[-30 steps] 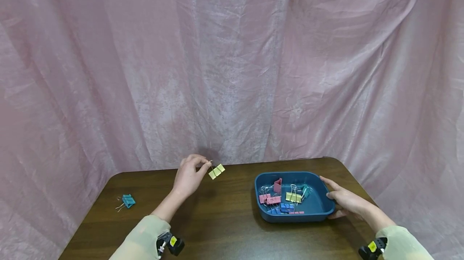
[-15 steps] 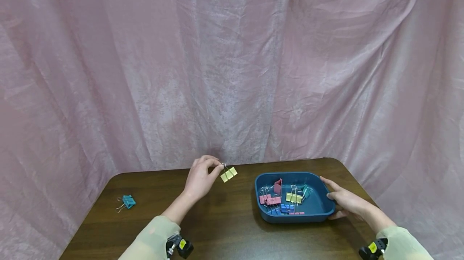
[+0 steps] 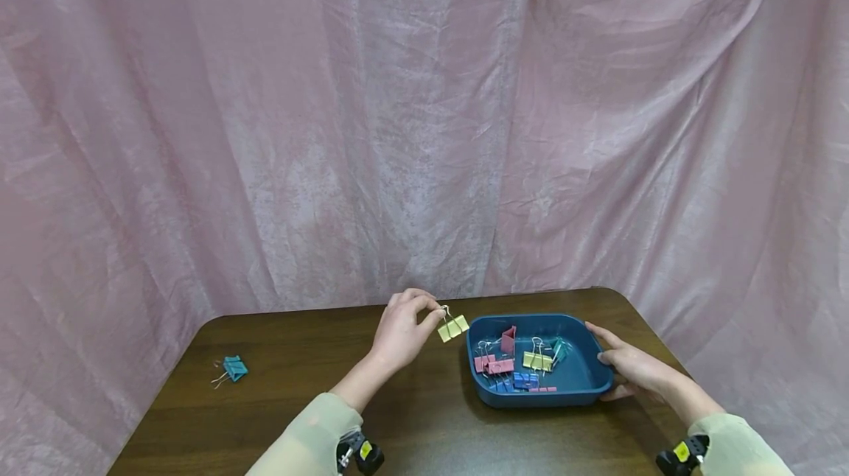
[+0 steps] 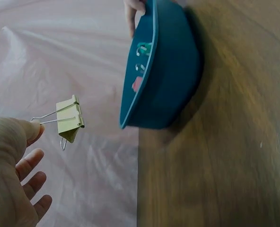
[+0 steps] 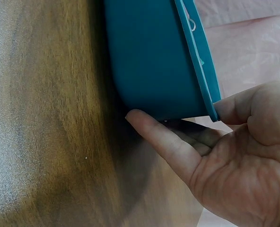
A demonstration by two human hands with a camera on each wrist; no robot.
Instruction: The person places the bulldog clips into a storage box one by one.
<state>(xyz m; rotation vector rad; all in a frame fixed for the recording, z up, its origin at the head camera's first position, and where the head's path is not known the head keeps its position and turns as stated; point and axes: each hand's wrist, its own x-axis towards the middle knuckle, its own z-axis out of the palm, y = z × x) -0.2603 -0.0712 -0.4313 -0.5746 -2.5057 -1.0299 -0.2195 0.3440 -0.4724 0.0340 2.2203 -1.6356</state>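
Note:
My left hand pinches the wire handle of a yellow binder clip, which hangs in the air just left of the blue tray's rim. In the left wrist view the clip dangles from my fingertips beside the tray. My right hand holds the tray's right side, thumb on the rim and fingers under the wall. The tray holds several pink, blue, yellow and teal clips.
A lone teal binder clip lies near the left edge of the dark wooden table. A pink curtain hangs close behind the table's far edge.
My left hand has carried the yellow clip to the right, from mid-table to just beside the tray's left rim. The right hand and tray have stayed put.

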